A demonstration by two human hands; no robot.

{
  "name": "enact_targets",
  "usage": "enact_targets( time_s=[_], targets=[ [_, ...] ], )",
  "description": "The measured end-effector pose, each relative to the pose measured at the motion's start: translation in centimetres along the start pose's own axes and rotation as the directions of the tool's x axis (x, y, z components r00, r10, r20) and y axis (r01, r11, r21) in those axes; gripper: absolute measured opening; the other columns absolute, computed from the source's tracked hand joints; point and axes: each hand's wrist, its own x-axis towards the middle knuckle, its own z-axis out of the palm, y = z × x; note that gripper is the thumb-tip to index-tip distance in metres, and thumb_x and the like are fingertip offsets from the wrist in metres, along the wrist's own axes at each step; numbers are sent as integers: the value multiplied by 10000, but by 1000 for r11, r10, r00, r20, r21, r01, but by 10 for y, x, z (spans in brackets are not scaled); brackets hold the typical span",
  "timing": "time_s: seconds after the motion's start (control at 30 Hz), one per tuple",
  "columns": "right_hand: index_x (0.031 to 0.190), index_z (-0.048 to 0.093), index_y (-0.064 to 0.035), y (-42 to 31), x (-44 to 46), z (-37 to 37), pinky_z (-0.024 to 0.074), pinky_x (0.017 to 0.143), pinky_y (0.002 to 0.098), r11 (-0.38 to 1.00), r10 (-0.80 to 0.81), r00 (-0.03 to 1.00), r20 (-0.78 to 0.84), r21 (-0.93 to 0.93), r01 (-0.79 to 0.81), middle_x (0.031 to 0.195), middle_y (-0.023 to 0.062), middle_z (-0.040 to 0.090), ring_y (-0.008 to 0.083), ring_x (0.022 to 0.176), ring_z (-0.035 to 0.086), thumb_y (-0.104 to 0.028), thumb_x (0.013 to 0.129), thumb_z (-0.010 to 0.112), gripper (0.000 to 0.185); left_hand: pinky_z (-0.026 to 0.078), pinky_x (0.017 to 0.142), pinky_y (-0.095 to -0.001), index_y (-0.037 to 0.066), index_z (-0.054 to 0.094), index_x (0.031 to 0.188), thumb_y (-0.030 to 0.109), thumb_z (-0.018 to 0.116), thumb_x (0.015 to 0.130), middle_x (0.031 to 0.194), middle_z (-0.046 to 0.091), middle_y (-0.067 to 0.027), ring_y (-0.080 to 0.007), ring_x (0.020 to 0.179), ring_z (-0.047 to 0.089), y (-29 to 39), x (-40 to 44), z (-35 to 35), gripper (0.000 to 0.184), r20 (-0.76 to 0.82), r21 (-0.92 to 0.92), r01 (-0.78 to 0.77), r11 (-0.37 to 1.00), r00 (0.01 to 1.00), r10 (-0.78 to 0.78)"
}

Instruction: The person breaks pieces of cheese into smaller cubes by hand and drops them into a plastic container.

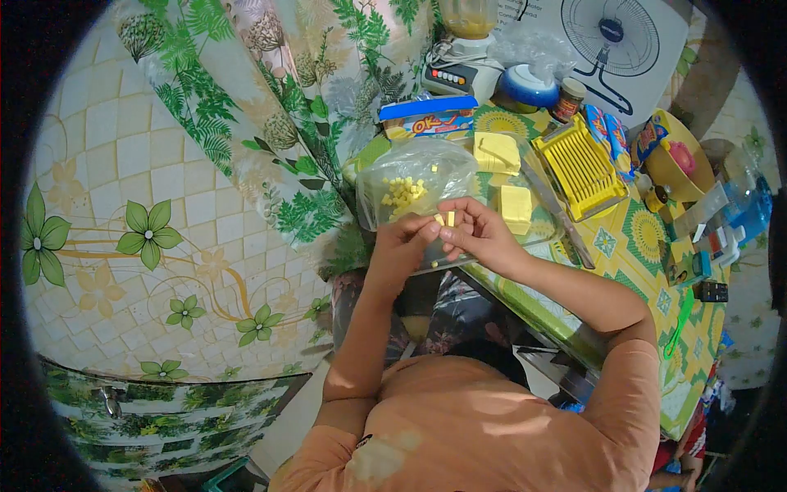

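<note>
My left hand [403,246] and my right hand [477,235] meet over the near edge of a clear tray or board. Short pale yellow sticks [450,219], which look like cheese, are pinched between the fingers of both hands. Just beyond my left hand, a clear plastic bag [456,161] holds or lies under many small yellow cubes [403,195]. To the right of my right hand stands a yellow block [515,209], with another yellow block [496,153] behind it, its top cut. A long knife [566,217] lies to their right.
A yellow slotted rack [580,167] stands right of the knife. Behind are a blue-topped packet [428,116], a blender [463,70], a jar [569,99] and a fan box [611,49]. A yellow bucket [687,156] sits farther right. A curtain [295,107] hangs at the left.
</note>
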Motion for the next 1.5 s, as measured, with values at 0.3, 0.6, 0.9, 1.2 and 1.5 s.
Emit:
enact_targets(
  time_s=[0.3, 0.6, 0.9, 1.2, 1.5],
  targets=[
    [1155, 487, -17, -1, 0, 2, 534, 611, 229, 998, 0, 999, -36, -56, -2, 792, 10, 542, 77, 695, 568, -91, 878, 601, 309, 305, 463, -205, 8, 672, 958, 266, 650, 841, 682, 552, 33, -26, 535, 409, 5, -2, -4, 283, 49, -10, 46, 999, 998, -46],
    [1143, 504, -22, 3, -2, 2, 519, 607, 205, 996, 21, 1000, -8, -83, -21, 723, -37, 485, 50, 687, 563, -96, 872, 608, 300, 299, 441, -187, 17, 651, 880, 283, 670, 819, 631, 513, 44, -23, 492, 403, -1, 1, -5, 274, -25, -76, 51, 996, 998, -53],
    [1155, 497, -26, 3, -2, 2, 525, 617, 213, 999, -2, 1000, -15, -54, 1, 764, -27, 493, 58, 716, 566, -101, 881, 599, 302, 352, 446, -217, 17, 616, 1057, 190, 649, 829, 699, 534, 8, -39, 502, 426, 24, 3, -2, 289, -234, -44, -36, 998, 972, 25],
    [1152, 499, -29, 4, -3, 2, 528, 620, 214, 999, 5, 999, -48, -52, -8, 765, -26, 502, 56, 714, 562, -107, 878, 602, 303, 423, 644, -262, 41, 590, 1152, 169, 659, 782, 879, 559, -36, -108, 758, 498, 13, 14, -8, 398, -211, 475, -299, 828, 874, 437],
    [1140, 506, -29, 0, -5, 6, 515, 621, 200, 994, 9, 999, -49, -106, -14, 722, -40, 492, 35, 683, 540, -132, 874, 619, 307, 419, 619, -302, 26, 642, 856, 287, 677, 787, 754, 588, -64, -148, 672, 518, 12, -3, -3, 272, 58, 430, -265, 863, 962, 267]
  ],
)
